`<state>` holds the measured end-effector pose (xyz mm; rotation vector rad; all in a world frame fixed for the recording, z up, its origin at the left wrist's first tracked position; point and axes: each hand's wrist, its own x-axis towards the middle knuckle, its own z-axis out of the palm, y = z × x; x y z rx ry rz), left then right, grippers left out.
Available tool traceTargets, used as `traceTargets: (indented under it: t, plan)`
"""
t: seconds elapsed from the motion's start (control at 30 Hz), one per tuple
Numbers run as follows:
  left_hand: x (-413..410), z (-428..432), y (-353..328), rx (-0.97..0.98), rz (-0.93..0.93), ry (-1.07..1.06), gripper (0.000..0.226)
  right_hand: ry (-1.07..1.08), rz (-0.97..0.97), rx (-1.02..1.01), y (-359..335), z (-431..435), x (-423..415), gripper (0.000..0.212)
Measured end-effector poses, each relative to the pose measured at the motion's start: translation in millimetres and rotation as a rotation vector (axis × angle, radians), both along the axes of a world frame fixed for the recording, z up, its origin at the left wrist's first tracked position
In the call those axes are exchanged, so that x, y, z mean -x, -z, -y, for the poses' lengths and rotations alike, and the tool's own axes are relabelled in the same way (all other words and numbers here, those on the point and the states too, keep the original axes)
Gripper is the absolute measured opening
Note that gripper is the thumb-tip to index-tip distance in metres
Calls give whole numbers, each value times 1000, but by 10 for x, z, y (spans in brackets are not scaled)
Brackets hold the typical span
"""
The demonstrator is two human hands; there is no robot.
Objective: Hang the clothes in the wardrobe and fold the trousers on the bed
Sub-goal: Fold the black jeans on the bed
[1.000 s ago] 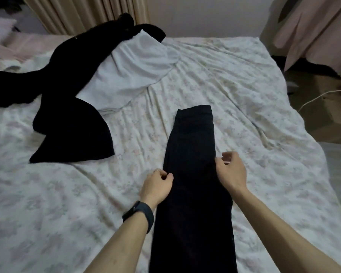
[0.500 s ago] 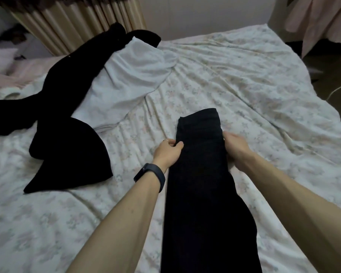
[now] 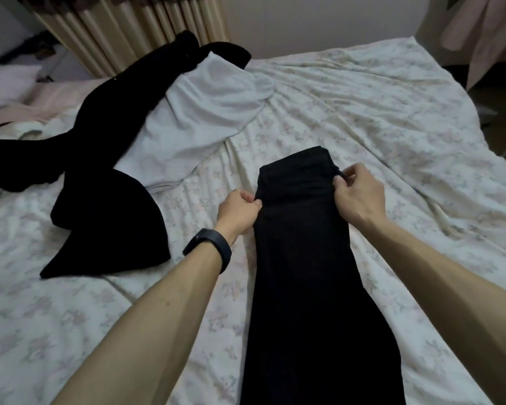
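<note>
Your left hand (image 3: 237,210) and right hand (image 3: 358,194) pinch opposite edges of the black trousers (image 3: 307,258), which lie lengthwise on the bed (image 3: 392,118) between your fingers (image 3: 253,203).

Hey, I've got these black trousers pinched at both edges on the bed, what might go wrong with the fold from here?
The left hand pinches the trousers nearer you than the right hand does, so the fold may come out skewed. The bedsheet under them is wrinkled, so the cloth could drag and bunch.
</note>
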<state>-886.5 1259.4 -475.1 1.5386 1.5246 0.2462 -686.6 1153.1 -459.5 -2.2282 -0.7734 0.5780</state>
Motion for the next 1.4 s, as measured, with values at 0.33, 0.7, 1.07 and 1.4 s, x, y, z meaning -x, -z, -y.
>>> traceTargets:
  t: [0.33, 0.7, 1.07, 1.4]
  plan:
    - [19, 360, 328, 245, 71, 0, 45, 220, -540, 125, 209, 1447, 325, 23]
    - [416, 1362, 439, 269, -56, -59, 64, 274, -1009, 362, 100, 2280, 772, 57]
    - [331, 1536, 460, 133, -127, -153, 15, 945, -1148, -151, 241, 2296, 658, 29]
    - [343, 1599, 425, 104, -208, -92, 53, 768, -1187, 26, 133, 2359, 440, 14]
